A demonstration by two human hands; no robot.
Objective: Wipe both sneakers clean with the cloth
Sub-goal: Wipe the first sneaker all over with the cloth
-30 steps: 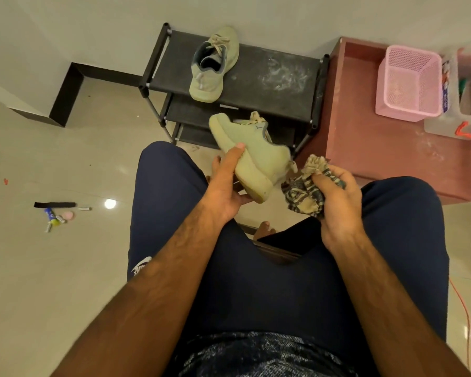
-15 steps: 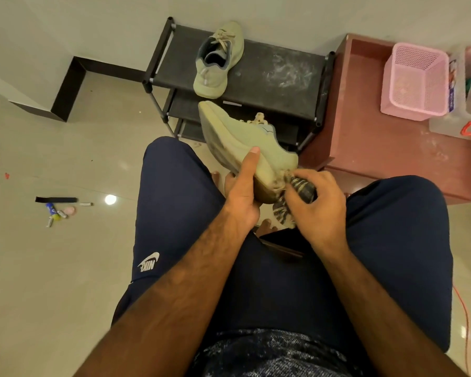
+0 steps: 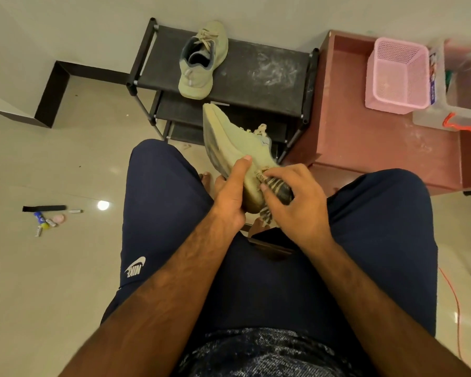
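Right hand has closed in since a second ago, bringing the cloth against the heel of the held sneaker, whose sole now faces left. Containers: pink basket stands at the bench far right corner, touching a clear bin; contents of either cannot be made out. Left hand grips the held sneaker near its heel, thumb laid along the upper. Right hand curls round the bunched striped cloth, pressing it to the heel. Second sneaker lies on the shoe rack top shelf, left half, heel at the front edge. Held sneaker hangs between the knees, apart from rack and bench. Open floor lies left, with small litter.
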